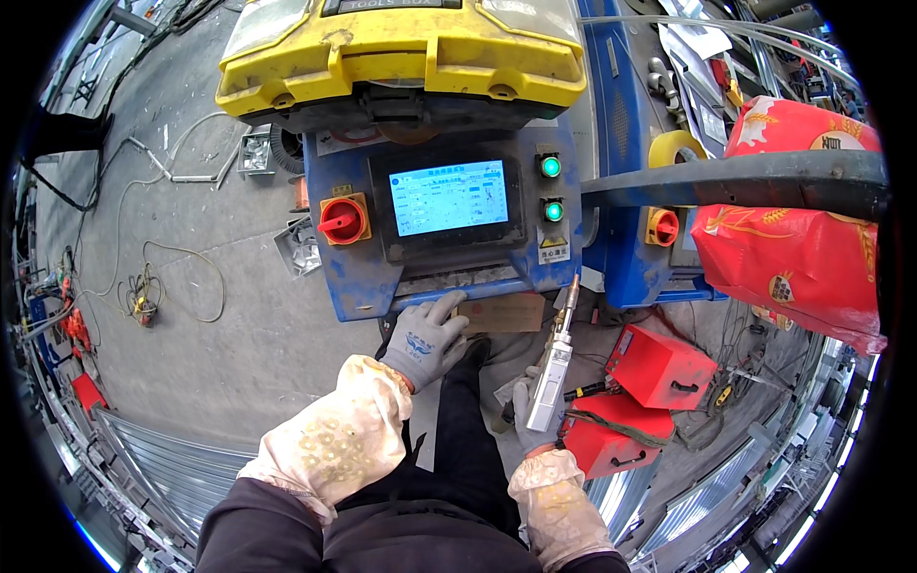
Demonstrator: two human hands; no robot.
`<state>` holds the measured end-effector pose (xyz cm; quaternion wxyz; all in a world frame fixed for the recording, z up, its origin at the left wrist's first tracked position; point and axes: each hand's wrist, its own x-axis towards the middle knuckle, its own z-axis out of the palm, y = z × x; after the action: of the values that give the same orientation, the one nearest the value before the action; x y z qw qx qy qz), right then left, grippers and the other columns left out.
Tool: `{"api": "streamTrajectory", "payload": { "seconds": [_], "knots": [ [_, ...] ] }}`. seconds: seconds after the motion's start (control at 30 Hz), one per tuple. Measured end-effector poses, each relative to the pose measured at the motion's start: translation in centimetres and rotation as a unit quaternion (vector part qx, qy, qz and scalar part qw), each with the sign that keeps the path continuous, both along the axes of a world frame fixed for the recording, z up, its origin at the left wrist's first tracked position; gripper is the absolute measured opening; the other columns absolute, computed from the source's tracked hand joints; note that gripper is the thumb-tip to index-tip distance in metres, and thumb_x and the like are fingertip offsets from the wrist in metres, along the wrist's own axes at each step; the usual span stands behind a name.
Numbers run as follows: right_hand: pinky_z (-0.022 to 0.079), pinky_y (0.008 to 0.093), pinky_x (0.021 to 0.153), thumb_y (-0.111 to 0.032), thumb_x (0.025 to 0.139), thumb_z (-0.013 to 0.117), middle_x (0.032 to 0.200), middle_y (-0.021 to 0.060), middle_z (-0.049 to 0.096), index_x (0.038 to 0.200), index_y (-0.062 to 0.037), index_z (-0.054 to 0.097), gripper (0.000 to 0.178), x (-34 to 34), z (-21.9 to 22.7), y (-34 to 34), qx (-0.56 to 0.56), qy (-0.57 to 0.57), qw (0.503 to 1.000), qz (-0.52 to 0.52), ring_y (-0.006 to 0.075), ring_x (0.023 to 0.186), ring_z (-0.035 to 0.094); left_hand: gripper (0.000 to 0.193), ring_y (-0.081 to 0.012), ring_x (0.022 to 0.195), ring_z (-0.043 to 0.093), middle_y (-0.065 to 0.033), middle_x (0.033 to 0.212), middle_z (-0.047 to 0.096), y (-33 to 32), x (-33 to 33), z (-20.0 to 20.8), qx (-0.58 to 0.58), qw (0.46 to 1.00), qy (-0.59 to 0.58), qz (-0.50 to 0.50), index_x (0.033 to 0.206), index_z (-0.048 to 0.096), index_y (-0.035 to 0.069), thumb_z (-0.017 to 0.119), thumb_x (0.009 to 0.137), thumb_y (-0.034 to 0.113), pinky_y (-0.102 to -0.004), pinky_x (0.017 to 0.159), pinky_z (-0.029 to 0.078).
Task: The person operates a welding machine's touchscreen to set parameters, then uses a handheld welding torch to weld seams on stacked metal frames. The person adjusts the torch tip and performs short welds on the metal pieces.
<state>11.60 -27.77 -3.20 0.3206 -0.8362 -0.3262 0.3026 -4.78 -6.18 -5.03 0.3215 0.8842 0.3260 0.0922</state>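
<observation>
My left hand point(426, 342), in a grey work glove, rests by the front edge of a blue machine cabinet point(358, 291). Its fingers are stretched out and nothing shows in them. My right hand point(531, 420), gloved too, is closed round a silver welding gun point(551, 377). The gun's copper-coloured tip point(573, 286) points up and away from me, just in front of the cabinet's right corner. Part of my right fingers is hidden behind the gun. A lit blue-and-white screen point(449, 198) is set in the panel, between a red rotary switch point(344, 221) and two green lit buttons point(551, 167).
A yellow toolbox point(401, 57) sits on the cabinet. To the right hang red printed bags point(788, 258) beside a thick dark hose point(735, 181). Red metal boxes point(664, 368) and cables lie on the floor by my right hand. A loose cable point(222, 277) lies at left.
</observation>
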Motion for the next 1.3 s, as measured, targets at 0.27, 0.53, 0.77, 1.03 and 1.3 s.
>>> {"api": "streamTrajectory", "payload": {
  "seconds": [0.27, 0.53, 0.77, 1.03, 1.3],
  "knots": [
    [0.054, 0.0303, 0.080, -0.012, 0.090, 0.074, 0.100, 0.0046, 0.064, 0.124, 0.0010, 0.058, 0.039, -0.1, 0.4, 0.3, 0.006, 0.004, 1.000, -0.005, 0.0145, 0.086, 0.065, 0.030, -0.0306, 0.101, 0.065, -0.0109, 0.139, 0.058, 0.0, 0.0, 0.0, 0.000, 1.000, 0.003, 0.000, 0.106, 0.070, 0.015, 0.077, 0.079, 0.022, -0.0447, 0.085, 0.051],
    [0.053, 0.0342, 0.084, -0.013, 0.092, 0.071, 0.102, 0.0082, 0.065, 0.121, 0.0009, 0.059, 0.035, -0.3, 0.7, 0.4, -0.004, 0.028, 0.999, -0.016, 0.0207, 0.091, 0.064, 0.029, -0.0309, 0.101, 0.065, -0.0108, 0.139, 0.058, -0.1, 0.1, 0.0, -0.003, 1.000, 0.005, 0.001, 0.106, 0.070, 0.015, 0.076, 0.079, 0.022, -0.0447, 0.085, 0.050],
    [0.051, 0.0436, 0.093, -0.017, 0.094, 0.067, 0.110, 0.0168, 0.066, 0.119, 0.0005, 0.060, 0.031, -0.4, 1.2, 0.6, -0.024, 0.040, 0.999, -0.027, 0.0352, 0.103, 0.064, 0.029, -0.0306, 0.101, 0.065, -0.0107, 0.139, 0.057, -0.1, 0.1, 0.2, -0.008, 1.000, 0.005, 0.000, 0.107, 0.070, 0.015, 0.076, 0.079, 0.023, -0.0445, 0.085, 0.050],
    [0.051, 0.0429, 0.093, -0.019, 0.095, 0.068, 0.109, 0.0159, 0.066, 0.119, 0.0004, 0.060, 0.032, -0.4, 1.3, 0.5, -0.029, 0.044, 0.998, -0.030, 0.0335, 0.102, 0.065, 0.028, -0.0307, 0.103, 0.064, -0.0104, 0.138, 0.058, -0.2, 0.1, 0.1, -0.010, 1.000, 0.004, 0.005, 0.105, 0.071, 0.016, 0.077, 0.079, 0.022, -0.0446, 0.086, 0.050],
    [0.051, 0.0432, 0.092, -0.018, 0.096, 0.065, 0.108, 0.0167, 0.066, 0.116, 0.0006, 0.061, 0.028, -0.4, 0.7, -0.1, -0.019, 0.062, 0.997, -0.045, 0.0345, 0.101, 0.064, 0.028, -0.0318, 0.106, 0.064, -0.0112, 0.139, 0.058, -0.2, 0.3, -0.1, -0.013, 1.000, 0.003, 0.006, 0.106, 0.071, 0.016, 0.076, 0.079, 0.022, -0.0451, 0.087, 0.050]
  ]
}}
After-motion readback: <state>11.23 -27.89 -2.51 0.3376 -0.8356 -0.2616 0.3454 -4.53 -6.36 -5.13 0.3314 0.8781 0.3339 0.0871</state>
